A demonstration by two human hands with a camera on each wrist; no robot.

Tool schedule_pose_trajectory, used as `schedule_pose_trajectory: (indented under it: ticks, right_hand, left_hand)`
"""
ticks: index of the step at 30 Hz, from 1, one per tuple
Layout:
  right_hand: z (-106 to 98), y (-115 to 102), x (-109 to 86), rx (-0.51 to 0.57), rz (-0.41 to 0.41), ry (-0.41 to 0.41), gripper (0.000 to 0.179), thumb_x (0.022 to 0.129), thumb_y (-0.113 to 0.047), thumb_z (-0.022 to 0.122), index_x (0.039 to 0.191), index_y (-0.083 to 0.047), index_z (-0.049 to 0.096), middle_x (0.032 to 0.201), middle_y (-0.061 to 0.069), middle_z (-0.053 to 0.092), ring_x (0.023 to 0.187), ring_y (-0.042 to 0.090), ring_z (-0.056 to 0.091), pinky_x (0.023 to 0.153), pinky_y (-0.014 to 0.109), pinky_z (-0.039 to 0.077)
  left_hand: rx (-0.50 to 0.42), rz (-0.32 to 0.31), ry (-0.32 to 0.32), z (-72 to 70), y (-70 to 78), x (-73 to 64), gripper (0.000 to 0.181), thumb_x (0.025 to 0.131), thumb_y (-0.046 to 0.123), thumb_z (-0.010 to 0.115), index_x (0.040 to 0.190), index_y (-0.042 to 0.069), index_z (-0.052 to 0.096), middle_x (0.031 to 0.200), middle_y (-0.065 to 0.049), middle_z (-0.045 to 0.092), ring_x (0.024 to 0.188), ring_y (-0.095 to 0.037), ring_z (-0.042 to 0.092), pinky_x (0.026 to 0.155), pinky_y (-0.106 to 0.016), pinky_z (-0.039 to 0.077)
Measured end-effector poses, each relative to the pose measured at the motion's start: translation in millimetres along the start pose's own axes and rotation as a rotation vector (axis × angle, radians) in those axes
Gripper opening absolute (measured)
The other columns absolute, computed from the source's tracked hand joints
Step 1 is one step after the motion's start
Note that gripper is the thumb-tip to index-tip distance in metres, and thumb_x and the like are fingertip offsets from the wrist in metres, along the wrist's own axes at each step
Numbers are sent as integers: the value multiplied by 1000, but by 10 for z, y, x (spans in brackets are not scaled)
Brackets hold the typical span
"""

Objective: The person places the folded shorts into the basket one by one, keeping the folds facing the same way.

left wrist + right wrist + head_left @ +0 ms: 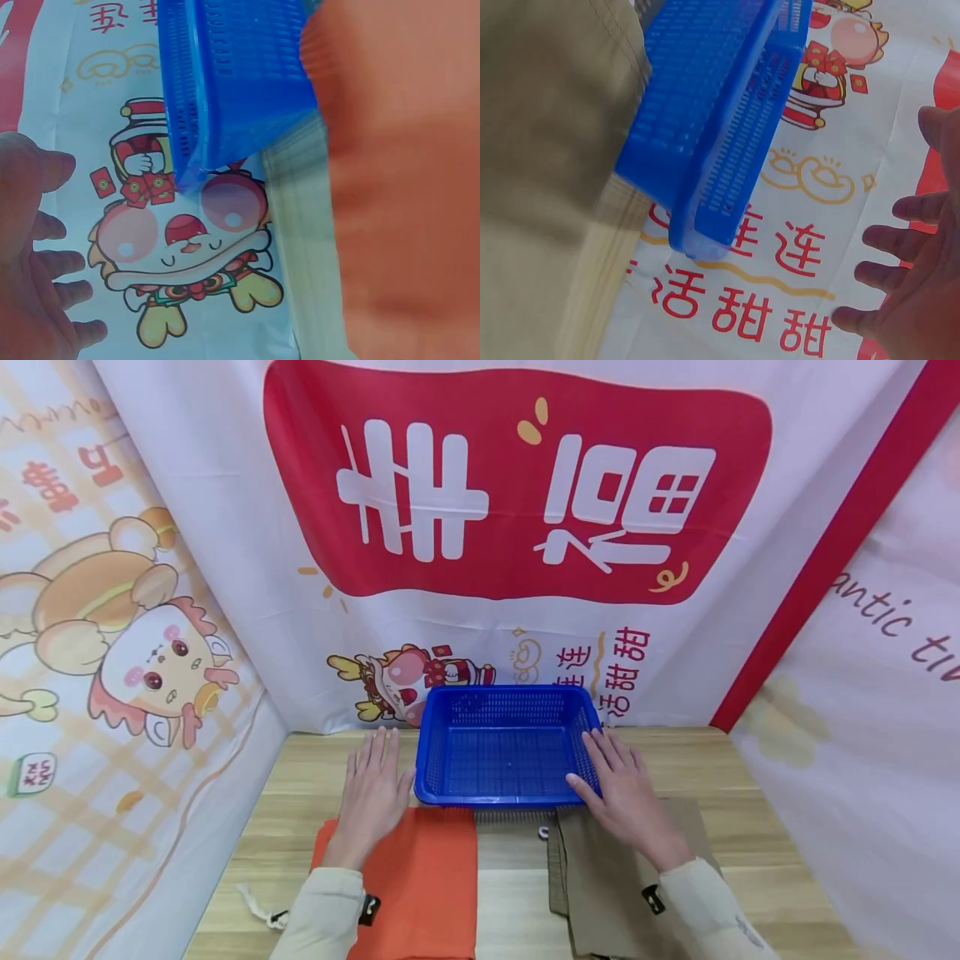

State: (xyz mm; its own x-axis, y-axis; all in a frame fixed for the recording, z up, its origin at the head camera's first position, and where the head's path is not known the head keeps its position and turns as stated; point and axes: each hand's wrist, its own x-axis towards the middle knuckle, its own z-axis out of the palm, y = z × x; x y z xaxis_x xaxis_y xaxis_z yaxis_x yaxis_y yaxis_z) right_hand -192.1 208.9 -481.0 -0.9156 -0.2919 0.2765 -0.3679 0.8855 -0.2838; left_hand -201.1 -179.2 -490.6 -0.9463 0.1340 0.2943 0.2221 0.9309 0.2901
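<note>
A blue plastic basket (510, 789) with perforated walls stands at the back of the table against the cloth. My left hand (375, 793) is just left of it, fingers straight, above a folded orange cloth item (431, 885). On the other side my right hand (626, 793) has its fingers extended near the basket's right edge, above a folded khaki garment (615, 893). In the left wrist view the left hand (37, 255) holds nothing. The right wrist view likewise shows the right hand (922, 240) with spread fingers and nothing in them.
Behind the table hangs a printed white cloth (247, 527) with a red panel; more printed cloths flank both sides. A white cord (258, 906) lies at the left by the sleeve. Grey ribbed material (513, 817) shows at the basket's front. The wooden table (772, 860) lies beneath.
</note>
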Motion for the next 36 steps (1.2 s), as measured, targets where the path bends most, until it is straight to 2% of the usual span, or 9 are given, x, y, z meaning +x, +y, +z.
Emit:
schedule_pose_trajectory:
  ticks: [5,9,13,17,21,26,29,36]
  right_hand:
    - [35,-112,-82,21,8,-3,69,102,-51,54,153,-6,43,151,21,46,142,43,37,112,65,31]
    - [66,-224,-148,42,-5,-25,60,101,-45,61,146,-8,53,140,19,56,131,40,49,108,60,39]
    - [104,-321,-200,55,-14,-41,55,98,-40,67,143,-9,57,135,19,60,126,40,54,104,59,45]
    - [155,-384,-233,42,-30,-54,52,97,-40,68,140,-11,60,129,15,64,122,37,58,102,56,48]
    - [233,-430,-267,37,-78,-51,46,97,-39,70,133,-10,65,120,10,68,114,32,63,98,51,51]
    - [362,-516,-317,68,-142,-47,31,94,-32,73,116,-10,72,100,3,71,92,20,68,81,42,57]
    - [452,-573,-345,86,-168,-82,25,94,-30,72,110,-11,73,93,-2,70,84,14,65,74,37,57]
    - [661,-669,-397,127,-174,-181,21,96,-32,70,108,-14,73,91,-3,70,80,11,63,69,35,54]
  left_hand:
    - [-35,11,53,47,-76,-75,66,104,31,55,155,-5,32,155,-29,36,144,-46,30,114,-66,25]
    - [-57,7,79,78,-143,-145,67,101,27,61,152,-7,35,151,-30,40,140,-48,37,112,-65,31]
    - [-75,-25,77,99,-219,-221,68,98,25,66,151,-8,38,146,-32,45,135,-50,42,110,-63,33]
    - [-82,-67,53,118,-293,-291,65,98,25,66,148,-8,42,139,-34,50,129,-50,47,107,-63,37]
    - [-74,-112,14,143,-366,-356,64,97,26,66,146,-9,44,133,-34,53,121,-49,51,102,-63,41]
    - [-81,-178,-37,161,-467,-434,65,97,26,66,147,-8,43,133,-34,53,119,-51,51,98,-64,43]
    - [-93,-219,-57,170,-539,-485,66,96,24,67,148,-8,41,133,-35,51,120,-53,50,97,-66,42]
    - [-87,-288,-106,210,-681,-606,68,96,26,65,147,-11,40,132,-38,49,118,-55,49,95,-66,42]
